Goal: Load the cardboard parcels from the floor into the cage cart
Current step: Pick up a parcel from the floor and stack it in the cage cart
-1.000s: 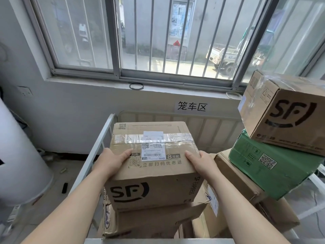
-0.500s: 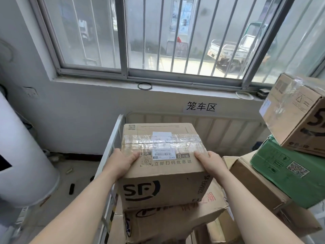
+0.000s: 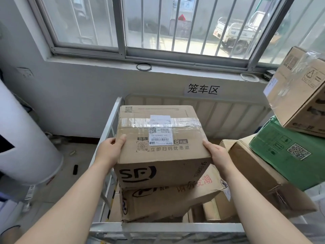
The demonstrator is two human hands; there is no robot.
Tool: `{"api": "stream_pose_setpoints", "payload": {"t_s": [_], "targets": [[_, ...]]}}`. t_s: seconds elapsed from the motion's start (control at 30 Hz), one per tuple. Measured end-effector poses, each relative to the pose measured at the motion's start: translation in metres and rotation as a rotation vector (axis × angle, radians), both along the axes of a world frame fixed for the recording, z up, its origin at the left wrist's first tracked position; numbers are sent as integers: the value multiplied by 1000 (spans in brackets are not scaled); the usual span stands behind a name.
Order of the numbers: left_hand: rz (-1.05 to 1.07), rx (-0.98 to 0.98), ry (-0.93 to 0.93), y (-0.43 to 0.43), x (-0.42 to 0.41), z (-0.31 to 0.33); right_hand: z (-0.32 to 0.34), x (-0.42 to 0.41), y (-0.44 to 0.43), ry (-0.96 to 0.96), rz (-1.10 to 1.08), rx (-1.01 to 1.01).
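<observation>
Left hand (image 3: 110,152) grips SF parcel (image 3: 158,152) at its left edge, thumb on top. Right hand (image 3: 217,154) presses the right face; can't tell finger lie. It sits on tilted parcel (image 3: 167,199) at cage cart (image 3: 175,228) left side. Risk: slanted base, could slide on release.

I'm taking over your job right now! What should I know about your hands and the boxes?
Hands: the left hand and right hand each grip one side of the SF parcel.
Where: the SF parcel is inside the cage cart, on or just above a crumpled parcel; I cannot tell if they touch.
Done: several parcels are stacked in the cart, with a green box on the right.
Left: set it down, let go and check the floor. No floor parcels show here.
</observation>
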State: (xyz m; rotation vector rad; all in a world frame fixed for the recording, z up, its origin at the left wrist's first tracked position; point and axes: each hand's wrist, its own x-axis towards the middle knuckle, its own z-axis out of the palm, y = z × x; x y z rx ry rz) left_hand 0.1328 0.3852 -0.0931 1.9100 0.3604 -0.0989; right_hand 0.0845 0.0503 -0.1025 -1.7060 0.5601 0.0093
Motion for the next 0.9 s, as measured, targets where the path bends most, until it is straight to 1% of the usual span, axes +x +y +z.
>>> {"api": "stream_pose_setpoints", "payload": {"t_s": [0.1,0.2,0.23,0.27,0.37,0.47,0.53,0.6,0.67,0.77,0.9], "targets": [[72,75,-47,-1,-22,-7,-5,-11,-1,4,-9,-5],[169,65,-53,-9,-55,-13,-15,-23,-2,2,-67,-8],[187,77,-39,-14,-68,-15,-21,-26,-4,6,-89,-32],[198,87,-18,-19,-81,-18,-29,-30,-7,39,-88,-100],[144,146,145,-35,-115,-33,-42,-46,-12,162,38,-351],[11,252,317,-44,-133,-60,-49,-56,-14,247,161,-406],[-93,356,401,-46,-136,-78,-58,-62,-16,320,254,-537],[-123,418,476,-43,-133,-102,-75,-65,-19,372,242,-583],[-114,456,522,-38,-128,-129,-87,-67,-20,430,186,-572],[-78,457,505,-32,-120,-162,-95,-67,-21,487,162,-599],[-25,448,501,-43,-118,-141,-99,-60,-23,537,134,-619]]}}
